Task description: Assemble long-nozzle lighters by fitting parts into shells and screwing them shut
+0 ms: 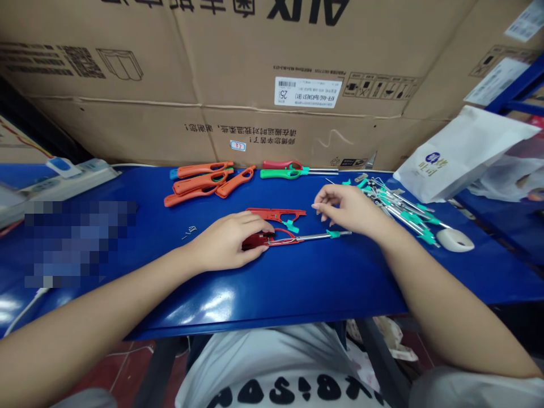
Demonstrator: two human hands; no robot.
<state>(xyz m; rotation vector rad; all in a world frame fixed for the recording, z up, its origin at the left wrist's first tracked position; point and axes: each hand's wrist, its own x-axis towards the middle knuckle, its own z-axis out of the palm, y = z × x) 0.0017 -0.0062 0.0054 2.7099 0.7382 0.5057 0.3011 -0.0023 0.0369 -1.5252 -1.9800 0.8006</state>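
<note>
My left hand lies on a dark red lighter body on the blue table, fingers curled over it and pressing it down. A metal rod with a teal collar sticks out of that body to the right. Just behind it lies a red half-shell with a teal trigger piece. My right hand hovers over the rod's far end, fingers loosely bent and apart, with nothing seen in them.
Several orange handle shells lie at the back left, a red and a green assembled lighter at the back middle. A heap of teal-tipped metal rods, a white oval object and a white bag sit right. Cardboard boxes wall the back.
</note>
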